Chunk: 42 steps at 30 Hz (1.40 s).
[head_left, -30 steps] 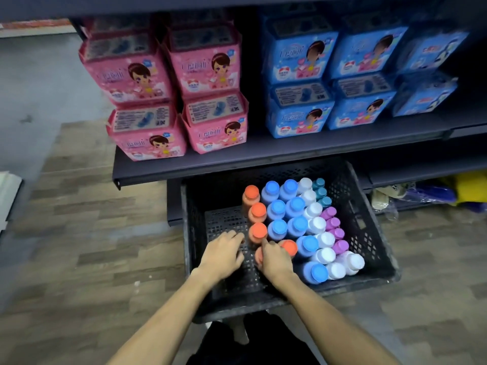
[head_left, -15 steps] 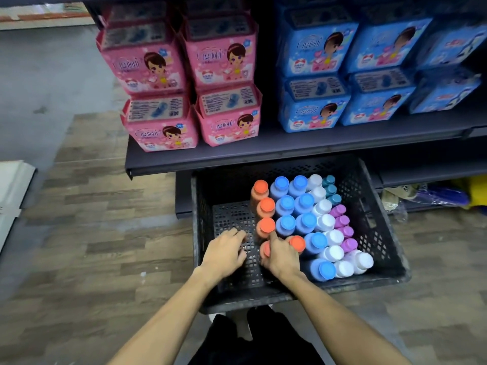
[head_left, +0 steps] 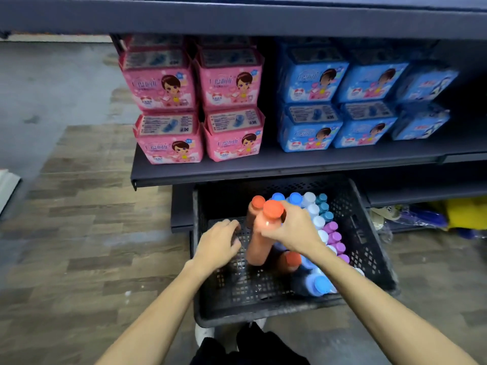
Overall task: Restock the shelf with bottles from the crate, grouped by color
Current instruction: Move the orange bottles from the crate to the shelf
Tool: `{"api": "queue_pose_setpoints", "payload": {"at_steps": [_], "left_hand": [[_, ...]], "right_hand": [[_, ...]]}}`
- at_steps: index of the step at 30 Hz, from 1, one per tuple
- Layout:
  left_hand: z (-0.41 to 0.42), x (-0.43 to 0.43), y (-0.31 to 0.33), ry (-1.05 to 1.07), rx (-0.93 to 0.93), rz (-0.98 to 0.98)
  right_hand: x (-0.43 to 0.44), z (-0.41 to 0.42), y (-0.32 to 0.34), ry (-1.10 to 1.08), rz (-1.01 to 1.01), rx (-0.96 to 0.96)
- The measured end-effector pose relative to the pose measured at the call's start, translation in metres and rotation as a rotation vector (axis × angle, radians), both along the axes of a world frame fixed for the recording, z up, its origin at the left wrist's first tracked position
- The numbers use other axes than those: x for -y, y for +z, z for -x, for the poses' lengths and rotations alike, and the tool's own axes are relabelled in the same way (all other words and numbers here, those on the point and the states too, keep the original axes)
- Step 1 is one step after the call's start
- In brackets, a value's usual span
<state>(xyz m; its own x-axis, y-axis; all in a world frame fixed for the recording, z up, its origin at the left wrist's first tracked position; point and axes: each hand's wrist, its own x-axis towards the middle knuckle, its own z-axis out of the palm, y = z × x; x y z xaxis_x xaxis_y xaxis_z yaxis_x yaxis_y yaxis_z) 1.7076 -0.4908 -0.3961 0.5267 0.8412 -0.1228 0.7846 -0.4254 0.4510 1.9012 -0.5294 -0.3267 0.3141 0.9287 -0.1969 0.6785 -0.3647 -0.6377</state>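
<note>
Currently, the head view shows the right hand (head_left: 295,230) closed around the neck of an orange-capped bottle (head_left: 263,233), which is raised above its neighbours and tilted, its base low over the crate floor. The left hand (head_left: 218,246) hovers with fingers loosely spread above the bare left part of the crate (head_left: 369,246); this grip holds nothing.

The black mesh crate sits on the wood-pattern floor (head_left: 92,246), its far edge tucked under the front lip of the shelf (head_left: 290,167). Its left portion is open mesh; the right portion is packed with upright bottles in rows: a second orange bottle (head_left: 257,206) just behind the held one, blue caps (head_left: 295,198), white caps (head_left: 313,209), teal caps (head_left: 322,206) and purple caps (head_left: 333,237). Another orange cap (head_left: 292,259) shows below the right wrist.

On the shelf, pink packs (head_left: 168,138) stand left and blue packs (head_left: 308,133) right, with a bare strip of shelf along the front edge.
</note>
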Motion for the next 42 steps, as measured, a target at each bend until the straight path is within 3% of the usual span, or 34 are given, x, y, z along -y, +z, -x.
{"api": "queue_pose_setpoints", "payload": {"at_steps": [3, 10, 21, 29, 37, 42], "left_hand": [[0.005, -0.026, 0.03, 0.072, 0.104, -0.031], [0.018, -0.071, 0.104, 0.005, 0.196, -0.22], [0.02, -0.089, 0.211, -0.153, 0.237, -0.457], [0.041, -0.087, 0.28, -0.125, 0.395, -0.803], [0.069, -0.118, 0.379, -0.029, 0.408, -0.99], [0.08, -0.138, 0.415, 0.03, 0.271, -1.031]], "right_hand": [[-0.015, -0.006, 0.035, 0.061, -0.092, -0.043], [-0.043, -0.01, 0.116, 0.188, -0.303, 0.078], [-0.052, 0.016, 0.237, 0.158, -0.624, 0.216], [-0.059, 0.035, 0.319, 0.17, -0.739, 0.251], [-0.088, 0.052, 0.425, 0.214, -0.865, 0.224], [-0.122, 0.059, 0.464, 0.171, -0.88, 0.2]]}}
